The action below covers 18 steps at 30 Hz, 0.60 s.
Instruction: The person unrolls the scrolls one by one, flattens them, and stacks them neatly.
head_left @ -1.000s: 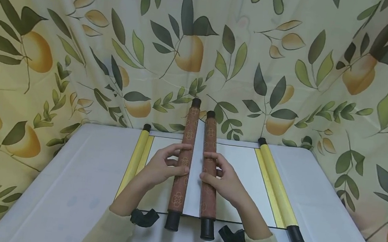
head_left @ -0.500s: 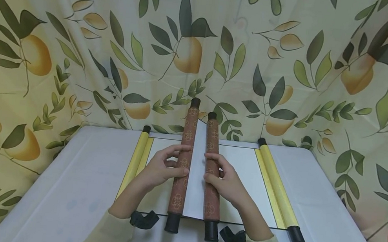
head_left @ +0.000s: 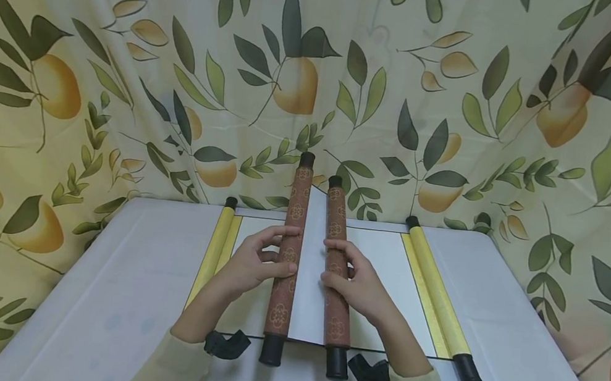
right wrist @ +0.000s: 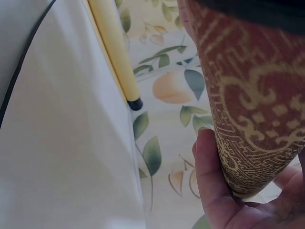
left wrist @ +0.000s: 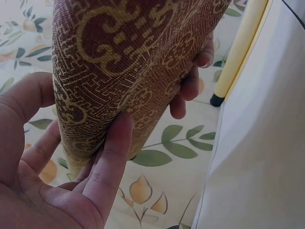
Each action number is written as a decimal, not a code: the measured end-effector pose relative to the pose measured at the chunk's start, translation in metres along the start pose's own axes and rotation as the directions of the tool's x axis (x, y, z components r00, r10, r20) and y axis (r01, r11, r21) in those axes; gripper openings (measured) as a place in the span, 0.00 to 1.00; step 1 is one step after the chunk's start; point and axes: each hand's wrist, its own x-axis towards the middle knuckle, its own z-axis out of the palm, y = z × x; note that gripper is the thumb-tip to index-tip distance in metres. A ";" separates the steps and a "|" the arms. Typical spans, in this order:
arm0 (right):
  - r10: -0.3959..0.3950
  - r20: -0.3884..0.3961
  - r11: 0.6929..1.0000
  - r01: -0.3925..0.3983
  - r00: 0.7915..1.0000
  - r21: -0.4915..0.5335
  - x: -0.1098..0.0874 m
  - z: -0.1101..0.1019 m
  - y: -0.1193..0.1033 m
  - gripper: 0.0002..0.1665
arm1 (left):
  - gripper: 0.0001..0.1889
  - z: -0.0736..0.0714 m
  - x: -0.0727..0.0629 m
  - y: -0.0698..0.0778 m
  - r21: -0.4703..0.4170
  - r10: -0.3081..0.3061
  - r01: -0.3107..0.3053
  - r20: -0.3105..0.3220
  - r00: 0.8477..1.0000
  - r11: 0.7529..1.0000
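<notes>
A scroll with two red-brown brocade rolls, gold patterned and black capped, is held up with its rolls side by side. My left hand [head_left: 247, 265] grips the left roll [head_left: 280, 309], thumb and fingers around its middle. My right hand [head_left: 360, 283] holds the right roll [head_left: 337, 318] the same way. Between them shows a strip of white paper [head_left: 312, 278]. In the left wrist view the brocade [left wrist: 138, 62] lies between thumb and fingers. The right wrist view shows my fingers curled about the lower brocade [right wrist: 257, 109].
Beneath lies a second, unrolled scroll with a white sheet [head_left: 387, 261], a yellow left roll [head_left: 217, 234] and a yellow right roll [head_left: 440, 291]. A white cloth covers the table [head_left: 519, 337]. Fruit-patterned curtain [head_left: 312, 17] hangs behind. Black pieces [head_left: 228, 345] sit at both wrists.
My right hand has moved its roll slightly right, its near end most, so the white strip between the rolls is wider. The left hand and its roll have hardly moved.
</notes>
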 end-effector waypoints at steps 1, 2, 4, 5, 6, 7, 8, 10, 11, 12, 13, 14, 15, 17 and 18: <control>0.001 -0.002 1.000 -0.001 1.000 0.002 0.000 0.000 0.000 0.34 | 0.32 0.000 0.000 0.000 -0.004 -0.001 0.001 -0.001 1.000 1.000; -0.002 -0.001 1.000 0.002 1.000 0.001 0.000 -0.001 0.000 0.34 | 0.32 0.000 0.000 0.000 -0.004 -0.001 0.001 0.000 1.000 1.000; -0.003 0.000 1.000 0.003 1.000 0.007 0.000 -0.001 0.000 0.34 | 0.32 0.000 0.000 0.001 -0.006 0.001 -0.001 0.000 1.000 1.000; -0.003 0.003 1.000 0.003 1.000 0.012 0.000 -0.001 0.000 0.34 | 0.32 0.000 0.000 0.001 -0.006 0.003 -0.002 0.002 1.000 1.000; -0.003 0.005 1.000 0.003 1.000 0.012 0.000 -0.001 0.000 0.35 | 0.32 0.000 0.000 0.002 -0.007 0.004 -0.004 0.005 1.000 1.000; -0.002 0.004 1.000 0.002 1.000 0.011 0.000 -0.001 0.000 0.35 | 0.33 0.000 -0.001 0.002 -0.008 0.006 -0.006 0.007 1.000 1.000; -0.001 0.006 1.000 0.001 1.000 0.008 0.000 -0.002 0.001 0.35 | 0.33 0.000 -0.001 0.002 -0.007 0.008 -0.008 0.008 1.000 1.000; 0.001 0.006 1.000 -0.001 1.000 0.004 0.000 -0.002 0.001 0.35 | 0.33 0.000 -0.001 0.003 -0.009 0.012 -0.012 0.009 1.000 1.000; 0.002 0.001 1.000 -0.002 1.000 0.001 0.000 -0.002 0.001 0.35 | 0.33 0.000 -0.001 0.003 -0.011 0.012 -0.012 0.011 1.000 1.000; 0.001 0.000 1.000 -0.001 1.000 -0.005 0.000 -0.003 0.001 0.35 | 0.32 0.000 -0.001 0.002 -0.014 0.012 -0.012 0.012 1.000 1.000; 0.000 0.000 1.000 0.000 1.000 -0.008 0.000 -0.003 0.001 0.35 | 0.32 -0.001 0.000 0.002 -0.016 0.012 -0.012 0.012 1.000 1.000; -0.004 0.006 1.000 0.004 1.000 -0.009 0.001 -0.003 0.001 0.36 | 0.32 -0.001 0.000 0.002 -0.018 0.010 -0.010 0.012 1.000 1.000; -0.007 0.009 1.000 0.008 1.000 -0.008 0.001 -0.003 0.001 0.36 | 0.32 -0.002 0.000 0.002 -0.020 0.010 -0.009 0.014 1.000 1.000; -0.015 0.009 1.000 0.015 1.000 -0.010 0.001 -0.004 0.001 0.36 | 0.32 -0.002 0.001 0.001 -0.024 0.008 -0.008 0.013 1.000 1.000; -0.020 0.011 1.000 0.020 1.000 -0.009 0.001 -0.005 0.001 0.36 | 0.32 -0.003 0.001 0.001 -0.023 0.008 -0.008 0.012 1.000 1.000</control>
